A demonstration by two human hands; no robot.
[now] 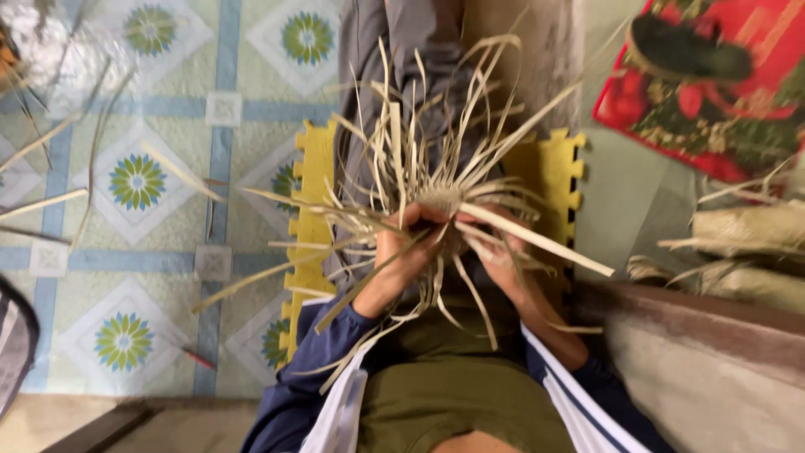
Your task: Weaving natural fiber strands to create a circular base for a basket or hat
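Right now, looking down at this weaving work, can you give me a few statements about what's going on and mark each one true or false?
1. Both hands grip the woven piece. True: the left hand and right hand close on it from either side.
2. The strips lie flat and bundled. False: they fan out loosely in all directions from the woven centre.
3. A yellow mat with notched edges lies under the work. True.
4. The floor is plain grey. False: it has pale tiles with blue bands and flower patterns.
5. A red cloth lies at the upper right. True.
6. The sleeves are red. False: they are dark blue.
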